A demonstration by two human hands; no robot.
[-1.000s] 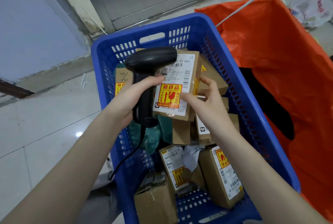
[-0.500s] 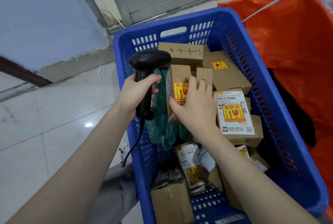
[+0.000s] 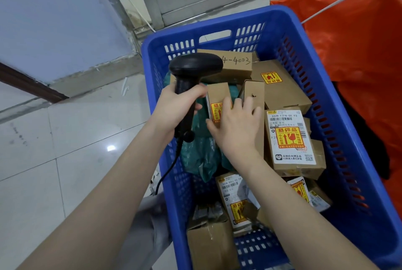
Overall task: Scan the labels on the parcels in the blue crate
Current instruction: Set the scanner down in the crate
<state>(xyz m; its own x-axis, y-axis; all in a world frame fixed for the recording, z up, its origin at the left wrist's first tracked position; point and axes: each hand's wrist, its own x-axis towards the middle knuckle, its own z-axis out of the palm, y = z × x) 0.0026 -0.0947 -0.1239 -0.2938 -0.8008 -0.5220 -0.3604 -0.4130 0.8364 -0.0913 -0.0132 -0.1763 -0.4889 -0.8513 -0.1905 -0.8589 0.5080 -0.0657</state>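
Matt brown cardboard parcels (image 3: 280,89), perforated blue plastic crate (image 3: 326,87), matt black plastic scanner (image 3: 195,67), glossy floor tiles (image 3: 65,139).

left hand (image 3: 174,108) curled, right hand (image 3: 237,128) spread
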